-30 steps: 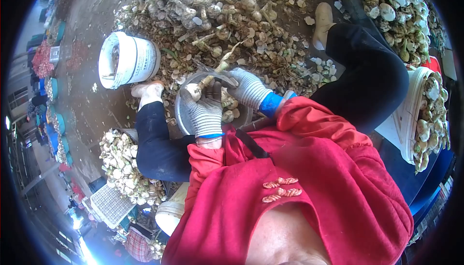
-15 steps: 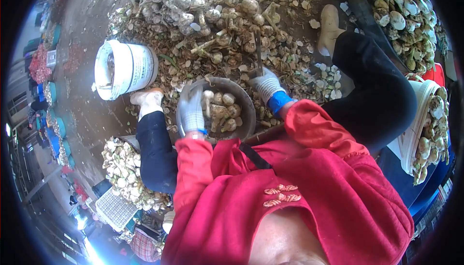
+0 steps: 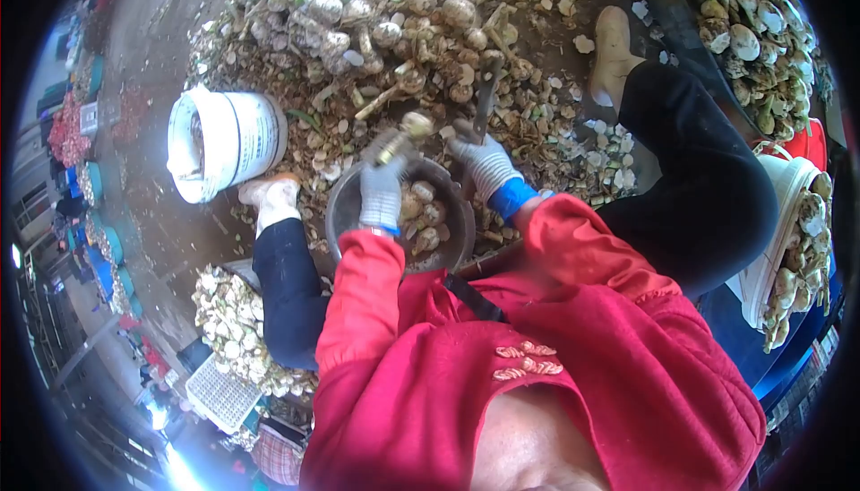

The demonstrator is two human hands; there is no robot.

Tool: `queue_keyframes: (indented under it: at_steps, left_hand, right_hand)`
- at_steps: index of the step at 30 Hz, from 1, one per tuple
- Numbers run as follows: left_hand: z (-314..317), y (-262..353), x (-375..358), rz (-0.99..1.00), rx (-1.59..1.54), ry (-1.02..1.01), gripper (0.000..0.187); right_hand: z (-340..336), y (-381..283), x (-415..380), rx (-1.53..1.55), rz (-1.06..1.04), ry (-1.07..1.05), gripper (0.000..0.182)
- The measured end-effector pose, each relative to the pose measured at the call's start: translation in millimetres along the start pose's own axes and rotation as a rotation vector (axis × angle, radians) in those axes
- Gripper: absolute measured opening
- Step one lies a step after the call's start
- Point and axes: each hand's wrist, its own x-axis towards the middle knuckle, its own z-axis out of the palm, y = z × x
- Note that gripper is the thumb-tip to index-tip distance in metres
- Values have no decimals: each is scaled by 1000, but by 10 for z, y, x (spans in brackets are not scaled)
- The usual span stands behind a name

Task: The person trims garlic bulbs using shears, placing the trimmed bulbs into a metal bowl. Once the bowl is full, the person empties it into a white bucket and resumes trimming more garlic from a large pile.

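Head view: we see the blurred garlic bulb (image 3: 417, 124) just beyond the fingertips of our gloved left hand (image 3: 382, 188), on the side towards our gloved right hand (image 3: 489, 167). The left is plainly the nearer hand; the right lies across a short gap from the bulb, apart from it. Our left fingers seem to be pinching the bulb, though motion smears them and we cannot tell the exact grip, nor which way the bulb's long axis runs. Our right fingers are curled around the lower end of a dark tool (image 3: 486, 95), whose length points forward, away from our body, clear of the bulb. The round bowl (image 3: 464, 238), with loose bulbs (image 3: 428, 213) inside, sits nearer our body than the held bulb, and our left hand reaches over its left side. Ahead of both hands spreads the heap of stalked garlic (image 3: 358, 21), and a white bucket (image 3: 246, 137) leans off to the left. Half a second ago our left hand was a blur at the bowl's left side with no bulb clearly visible in it; now it is farther forward with one. Our right hand has barely shifted, and the tool has stayed in it, pointing much the same way.
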Motion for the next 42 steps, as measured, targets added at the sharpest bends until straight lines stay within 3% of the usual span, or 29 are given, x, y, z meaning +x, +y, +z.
queue_keyframes:
  at_steps: [1,2,4,5,6,8,9,10,11,12,13,15,19,20,23,27,32,34,36,37,39,40,41,42]
  left_hand:
    - [-13,-24,-267,42,63,-89,46]
    - [-6,43,-565,-21,103,-232,51]
    - [-42,145,-926,198,519,-410,61]
    - [-97,-55,-980,162,222,-396,70]
    - [-300,-226,-907,11,30,-437,66]
    - [-203,-16,-1059,-26,-80,-321,60]
    - [51,290,-1252,87,3,-164,56]
    - [-127,100,-1030,214,174,-257,52]
    - [-128,127,-1052,160,132,-230,53]
    - [-99,176,-1084,104,90,-206,55]
    - [-59,233,-1128,46,51,-182,57]
    - [71,430,-1248,160,130,-92,56]
    - [11,475,-1331,350,507,-108,44]
    - [-142,399,-1260,485,771,-193,39]
    - [19,373,-1458,522,867,-187,23]
    - [225,495,-1602,367,465,-190,24]
    - [-92,-47,-1252,-225,-574,-448,27]
    - [-124,-85,-1159,-389,-816,-494,25]
    - [-209,-185,-1070,-455,-835,-449,26]
    - [-75,-72,-1191,-163,-569,-415,31]
    - [191,154,-1439,320,134,-98,43]
    - [357,307,-1526,524,204,-45,45]
    - [404,432,-1539,743,280,4,48]
    - [235,435,-1592,696,78,-43,58]
  right_hand:
    - [13,-24,-25,56,23,-20,42]
    - [-64,-11,-20,82,118,-176,40]
    - [-94,30,-41,96,225,-395,30]
    - [-91,67,-75,23,201,-427,30]
    - [-28,-20,-146,-51,171,-460,30]
    - [86,-201,-303,-116,89,-585,32]
    - [171,-357,-446,-244,68,-626,33]
    - [263,-535,-615,-372,46,-664,34]
    - [302,-624,-717,-500,20,-697,35]
    - [225,-409,-602,-376,-69,-783,37]
    - [204,-417,-638,-374,-96,-747,37]
    - [177,-450,-681,-368,-156,-674,37]
    - [160,-528,-778,-1346,-570,-473,26]
    - [103,-447,-735,-1367,-615,-541,21]
    - [151,-480,-900,-1412,-711,-573,22]
    - [151,-358,-809,-1503,-631,-512,26]
    - [45,-343,-698,-1549,-642,-591,28]
    - [4,-270,-630,-1460,-664,-624,22]
    - [-1,-306,-626,-1455,-566,-689,23]
    - [5,-336,-653,-1450,-513,-721,23]
    - [-60,-197,-534,-1544,-609,-672,27]
    - [-96,-144,-478,-1548,-672,-649,30]
    - [-428,-152,-84,-1528,-380,-471,33]
    - [-540,-168,67,-1380,-282,-322,29]
